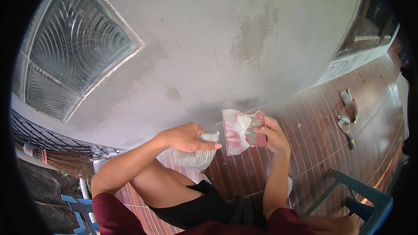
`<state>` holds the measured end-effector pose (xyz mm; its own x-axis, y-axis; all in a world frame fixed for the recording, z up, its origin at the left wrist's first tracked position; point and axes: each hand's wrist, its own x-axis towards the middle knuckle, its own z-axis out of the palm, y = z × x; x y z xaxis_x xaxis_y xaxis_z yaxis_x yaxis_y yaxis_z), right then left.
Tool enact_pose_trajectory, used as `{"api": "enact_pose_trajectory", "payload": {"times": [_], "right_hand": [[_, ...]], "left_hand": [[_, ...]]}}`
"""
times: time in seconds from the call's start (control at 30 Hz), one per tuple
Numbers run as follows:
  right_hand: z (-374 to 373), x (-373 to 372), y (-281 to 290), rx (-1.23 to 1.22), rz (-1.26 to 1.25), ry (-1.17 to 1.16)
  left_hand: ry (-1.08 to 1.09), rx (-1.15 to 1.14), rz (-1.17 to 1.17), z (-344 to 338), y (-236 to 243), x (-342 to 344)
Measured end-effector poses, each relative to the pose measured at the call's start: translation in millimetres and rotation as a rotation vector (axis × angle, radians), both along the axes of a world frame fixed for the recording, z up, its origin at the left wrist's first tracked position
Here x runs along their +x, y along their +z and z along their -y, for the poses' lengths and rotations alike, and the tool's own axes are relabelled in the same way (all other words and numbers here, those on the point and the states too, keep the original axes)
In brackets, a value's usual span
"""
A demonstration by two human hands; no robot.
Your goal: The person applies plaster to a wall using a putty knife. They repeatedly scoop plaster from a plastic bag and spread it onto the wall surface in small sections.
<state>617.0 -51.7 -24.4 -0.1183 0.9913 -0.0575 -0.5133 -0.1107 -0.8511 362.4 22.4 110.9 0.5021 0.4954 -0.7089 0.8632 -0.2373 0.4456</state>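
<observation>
Spreader (237, 131), red, pale-smeared, before the grey wall (204, 30): right hand (275, 135) clamps its edge between thumb and fingers; left hand (185, 137), fingers curled, grips a pale bag (193, 159) near its top.

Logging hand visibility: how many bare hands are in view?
2: the left hand, left of centre, gripping a whitish, filled plastic bag; the right hand, right of centre, holding a flat reddish scraper smeared with white.
</observation>
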Motion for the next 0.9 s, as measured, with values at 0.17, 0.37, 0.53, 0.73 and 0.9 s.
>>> {"api": "enact_pose_trajectory", "payload": {"times": [0.17,0.37,0.53,0.73,0.9], "right_hand": [[2,-6,-5,-0.040,-0.041,0.054],[-1,-10,-2,0.034,0.030,0.072],[0,-12,-1,0.076,0.038,0.059],[0,-12,2,-0.001,0.011,0.127],[-4,-19,-4,0.024,0.005,0.103]], "left_hand": [[-0.065,-0.013,-0.125,3,-6,9],[-0.080,0.002,-0.117,8,-4,16],[-0.127,0.022,-0.093,9,-4,16],[-0.134,-0.008,-0.178,10,-9,14],[-0.191,0.058,-0.202,12,-16,15]]}}
